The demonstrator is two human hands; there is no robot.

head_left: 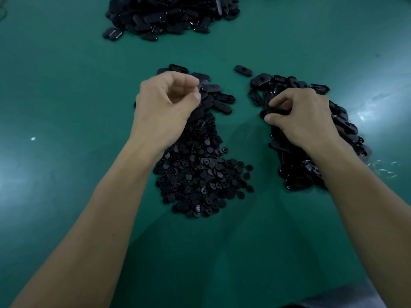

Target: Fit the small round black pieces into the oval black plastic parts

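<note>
A heap of small round black pieces (200, 174) lies on the green table (66, 85) in the middle. Several oval black parts (219, 96) lie at its far end. My left hand (164, 107) hovers over them, fingers curled with thumb and forefinger close together; whether it holds a piece is hidden. A second pile of oval parts (295, 174) spreads to the right. My right hand (300, 116) sits on that pile and pinches one oval black part (277, 111) between thumb and fingertips.
A large heap of oval black parts (169, 16) sits at the far edge of the table. One single oval part (243, 70) lies alone between the two near piles. A grey cloth edge (340, 296) shows at the bottom right.
</note>
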